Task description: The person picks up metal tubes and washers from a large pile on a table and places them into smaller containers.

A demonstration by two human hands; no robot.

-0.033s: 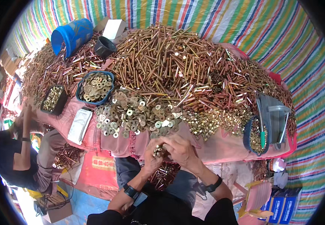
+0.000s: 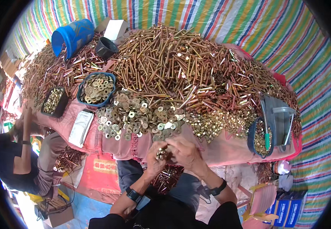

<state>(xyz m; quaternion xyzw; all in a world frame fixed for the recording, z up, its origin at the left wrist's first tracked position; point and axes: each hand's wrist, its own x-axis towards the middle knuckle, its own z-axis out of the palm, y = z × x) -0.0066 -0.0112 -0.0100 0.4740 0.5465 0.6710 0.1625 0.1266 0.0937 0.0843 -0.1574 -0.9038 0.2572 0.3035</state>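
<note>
My left hand (image 2: 156, 157) is closed around a small bunch of bolts (image 2: 161, 154), their brassy ends showing between thumb and fingers. Against it, my right hand (image 2: 185, 154) has its fingers bent and pressed together at the top of the bunch. What those fingertips pinch is hidden. Just beyond the hands lies a spread of flat washers (image 2: 142, 116) on the pink cloth (image 2: 222, 147). To the right of them is a heap of small brassy nuts (image 2: 211, 124). A large mound of long coppery bolts and tubes (image 2: 161, 65) rises behind.
Washers fill a blue-rimmed tub (image 2: 114, 91); nuts fill a dark tray (image 2: 62, 105) and a blue tub (image 2: 252, 143) with a green pen (image 2: 267, 139). A white packet (image 2: 81, 128) lies left. A blue bucket (image 2: 74, 38) rests behind. At far left sits another person (image 2: 16, 164).
The fingers of my right hand have shifted very slightly against the bunch. My left hand and the heaps look the same.
</note>
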